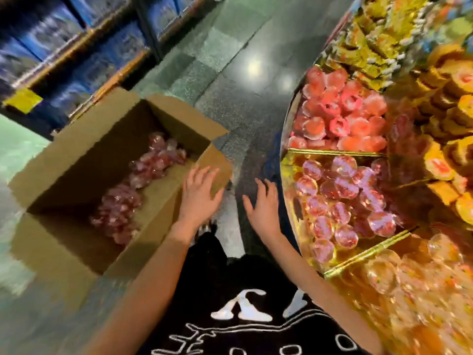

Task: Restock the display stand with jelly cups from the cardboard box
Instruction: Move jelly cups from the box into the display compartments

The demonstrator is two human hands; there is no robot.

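An open cardboard box (76, 160) stands on the floor at the left, with several red jelly cups (138, 180) lying along its bottom. My left hand (201, 193) hovers with spread fingers over the box's right flap and holds nothing. My right hand (263, 203) is also empty, its fingers straight, in the gap between the box and the round display stand (288, 152). The stand's near compartment holds several clear red jelly cups (340, 198).
Other stand compartments hold pink-orange cups (343, 119) behind and pale orange cups (409, 283) in front. Yellow packets (384, 39) fill upper tiers. Shelves of blue packs (76, 47) line the far left. Grey tiled floor (230, 73) runs between box and stand.
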